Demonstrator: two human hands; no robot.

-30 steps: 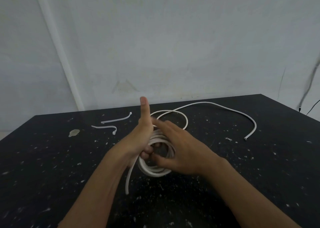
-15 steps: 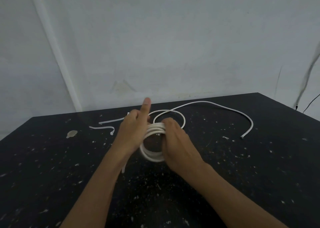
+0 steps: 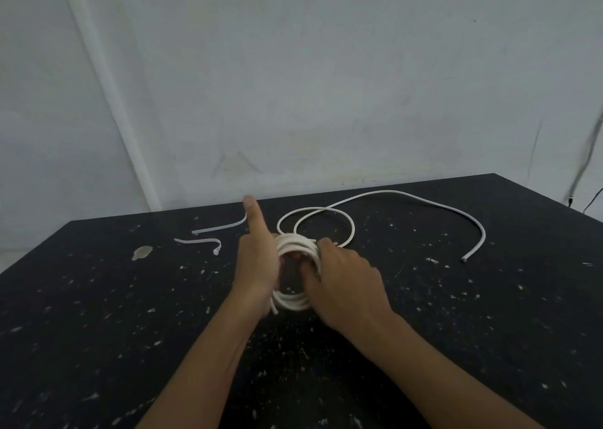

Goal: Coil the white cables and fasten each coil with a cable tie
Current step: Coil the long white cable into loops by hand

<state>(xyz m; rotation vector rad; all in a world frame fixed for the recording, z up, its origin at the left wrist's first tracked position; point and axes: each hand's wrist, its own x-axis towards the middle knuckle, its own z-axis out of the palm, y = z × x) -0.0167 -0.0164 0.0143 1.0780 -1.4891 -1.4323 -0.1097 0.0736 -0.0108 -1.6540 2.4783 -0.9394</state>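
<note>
A coil of white cable stands between both hands above the black table. My left hand grips the coil's left side, thumb pointing up. My right hand grips the coil's right side, fingers curled over the strands. The uncoiled rest of the cable loops on the table behind the hands and arcs right to its free end. Two white cable ties lie on the table to the left.
A pale stain marks the table at the left. The table's far edge meets a grey wall with a white conduit. Dark wires hang at the far right. The tabletop is speckled with white paint.
The right hand moved from the coil's lower front to its right side. The dangling short end under the left hand has been drawn up into the coil. The left hand kept its grip.
</note>
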